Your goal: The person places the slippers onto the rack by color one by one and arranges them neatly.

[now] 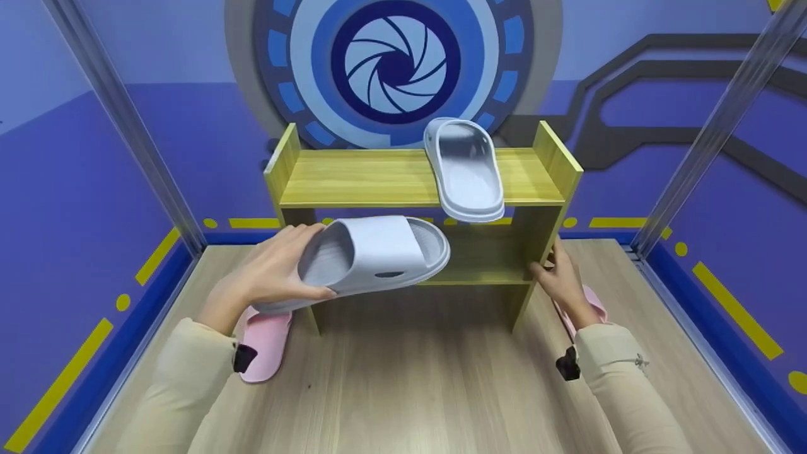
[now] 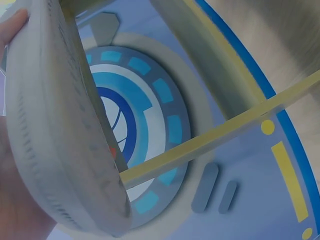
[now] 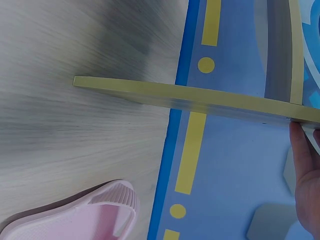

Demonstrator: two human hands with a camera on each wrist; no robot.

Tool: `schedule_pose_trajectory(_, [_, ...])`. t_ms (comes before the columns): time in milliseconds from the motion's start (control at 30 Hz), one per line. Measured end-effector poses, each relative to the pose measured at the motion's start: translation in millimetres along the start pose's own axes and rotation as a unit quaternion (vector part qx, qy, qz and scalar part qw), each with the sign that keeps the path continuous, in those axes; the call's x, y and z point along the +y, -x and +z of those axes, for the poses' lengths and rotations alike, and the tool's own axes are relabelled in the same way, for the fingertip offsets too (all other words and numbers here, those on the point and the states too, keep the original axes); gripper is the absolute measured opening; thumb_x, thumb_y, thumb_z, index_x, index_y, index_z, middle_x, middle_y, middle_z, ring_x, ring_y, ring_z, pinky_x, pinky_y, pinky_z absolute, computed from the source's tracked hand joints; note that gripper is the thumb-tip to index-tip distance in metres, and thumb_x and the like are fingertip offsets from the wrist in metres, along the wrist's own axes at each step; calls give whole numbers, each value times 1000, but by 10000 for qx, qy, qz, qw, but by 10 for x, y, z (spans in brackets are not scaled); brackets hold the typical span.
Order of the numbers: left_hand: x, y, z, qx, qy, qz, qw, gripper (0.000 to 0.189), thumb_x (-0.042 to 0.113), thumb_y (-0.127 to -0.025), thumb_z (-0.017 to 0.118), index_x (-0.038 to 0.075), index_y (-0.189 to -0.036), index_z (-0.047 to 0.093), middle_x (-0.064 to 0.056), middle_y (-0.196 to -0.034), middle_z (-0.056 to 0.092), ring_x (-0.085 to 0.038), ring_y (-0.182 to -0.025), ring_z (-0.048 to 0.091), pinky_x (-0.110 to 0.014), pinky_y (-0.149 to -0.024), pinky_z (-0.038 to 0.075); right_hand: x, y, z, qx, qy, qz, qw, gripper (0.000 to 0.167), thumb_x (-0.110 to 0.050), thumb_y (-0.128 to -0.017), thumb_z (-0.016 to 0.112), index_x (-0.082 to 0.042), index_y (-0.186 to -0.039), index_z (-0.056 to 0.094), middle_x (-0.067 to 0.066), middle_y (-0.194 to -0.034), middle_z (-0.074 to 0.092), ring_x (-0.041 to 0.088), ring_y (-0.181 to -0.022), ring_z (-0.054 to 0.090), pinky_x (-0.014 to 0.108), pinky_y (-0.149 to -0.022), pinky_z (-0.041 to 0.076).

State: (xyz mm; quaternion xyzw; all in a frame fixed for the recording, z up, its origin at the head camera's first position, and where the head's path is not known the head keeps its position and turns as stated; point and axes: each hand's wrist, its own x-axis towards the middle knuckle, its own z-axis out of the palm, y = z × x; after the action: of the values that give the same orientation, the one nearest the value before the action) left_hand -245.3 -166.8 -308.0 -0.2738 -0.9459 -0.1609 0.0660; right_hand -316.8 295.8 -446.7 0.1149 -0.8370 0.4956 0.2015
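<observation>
A light grey slide slipper (image 1: 388, 252) is held in my left hand (image 1: 271, 271), in front of the shelf's left half. The thumb lies along its near side and the other fingers go behind it; in the left wrist view its ridged sole edge (image 2: 45, 130) fills the left. My right hand (image 1: 563, 277) is at the right side panel of the yellow wooden shelf (image 1: 359, 176). In the right wrist view a straight fingertip (image 3: 298, 132) touches that panel's outer face. Another grey slipper (image 1: 470, 173) lies on the top board, one end jutting past the front edge.
On the floor left of the shelf lies a pink slipper (image 1: 268, 347). A second pink slipper (image 3: 85, 215) lies to the right, partly hidden by my right wrist in the head view. Blue-purple walls (image 1: 183, 126) with metal corner posts enclose the wooden floor (image 1: 403, 384).
</observation>
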Motion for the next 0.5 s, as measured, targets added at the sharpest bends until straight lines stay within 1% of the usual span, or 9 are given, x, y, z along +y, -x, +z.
schedule_pose_trajectory(167, [10, 8, -85, -9, -58, -94, 9999, 92, 60, -61, 66, 13, -133, 34, -5, -115, 46, -21, -98, 41, -44, -78, 40, 4, -7, 11, 87, 19, -39, 10000, 62, 7, -75, 55, -8, -132, 33, 19, -119, 47, 39, -99, 51, 47, -71, 46])
schedule_pose_trajectory(300, [23, 19, -163, 32, -134, -32, 9999, 91, 58, -62, 67, 12, -132, 34, -5, -111, 47, -20, -96, 41, -42, -75, 41, -2, -4, 11, 71, 12, -79, 9999, 64, 7, -75, 55, -8, -132, 33, 19, -119, 47, 39, -99, 50, 47, -71, 46])
schedule_pose_trajectory(500, [51, 40, -281, 123, -223, 45, 9997, 91, 59, -61, 67, 11, -131, 36, -7, -114, 47, -21, -97, 42, -43, -74, 40, -4, 0, 3, 34, -11, 7, 10000, 64, 6, -76, 56, -8, -133, 32, 17, -122, 46, 38, -101, 50, 48, -72, 45])
